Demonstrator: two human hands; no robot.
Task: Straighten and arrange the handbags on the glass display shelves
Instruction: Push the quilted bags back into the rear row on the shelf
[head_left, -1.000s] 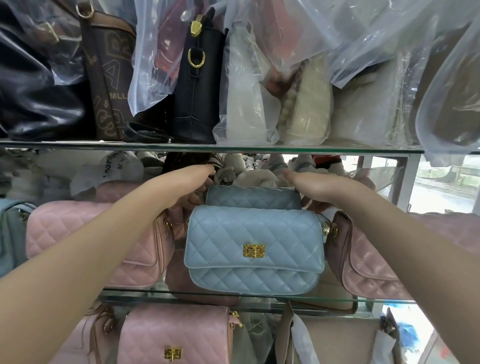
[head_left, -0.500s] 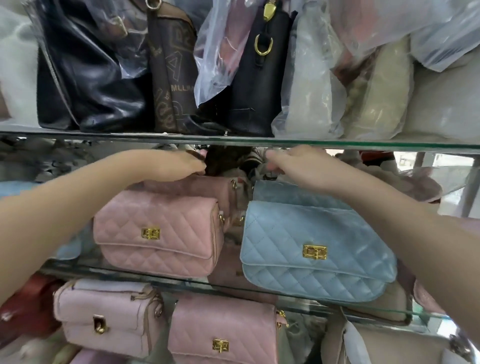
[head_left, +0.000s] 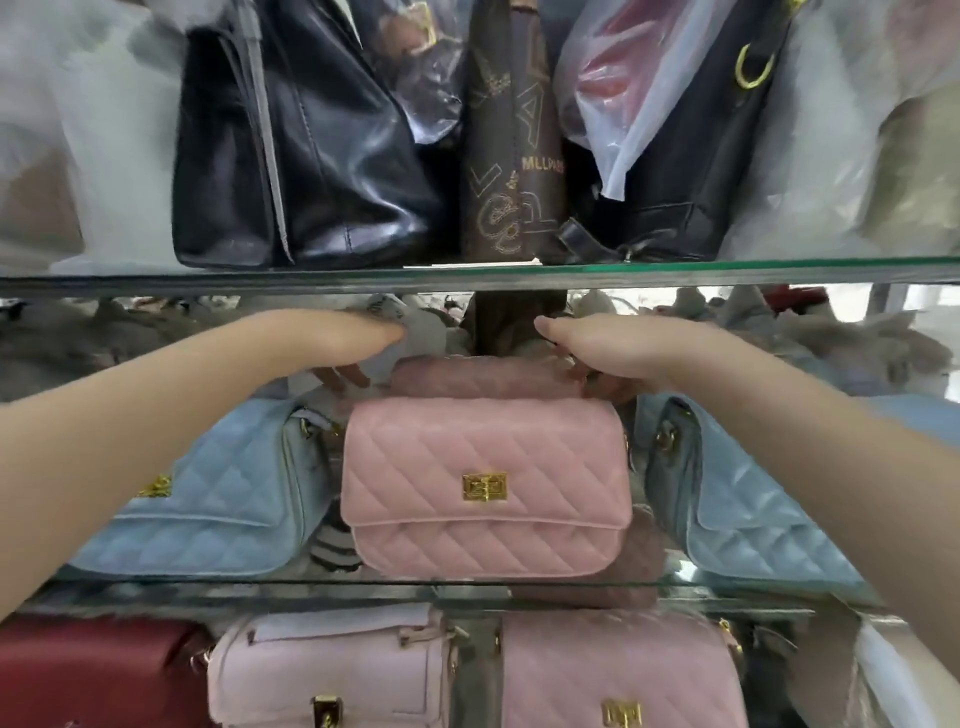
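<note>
A pink quilted handbag (head_left: 485, 488) with a gold clasp stands upright at the front of the middle glass shelf (head_left: 467, 590). Directly behind it sits a second, rear pink bag (head_left: 478, 376), only its top showing. My left hand (head_left: 353, 345) reaches in under the upper shelf, and its fingers curl down at that rear bag's left end. My right hand (head_left: 602, 351) curls its fingers over the rear bag's right end. A light blue quilted bag (head_left: 218, 499) stands to the left and another blue bag (head_left: 748, 509) to the right, both partly hidden by my forearms.
The upper glass shelf (head_left: 519, 273) runs close above my hands and carries a black leather bag (head_left: 301, 156), a brown printed bag (head_left: 511, 171) and plastic-wrapped bags. Below are a red bag (head_left: 93, 670), a pale pink bag (head_left: 332, 670) and a quilted pink bag (head_left: 618, 670).
Both hands have left the blue bag and shifted left to the pink pair. My view has followed, so the pink front bag now sits in the centre.
</note>
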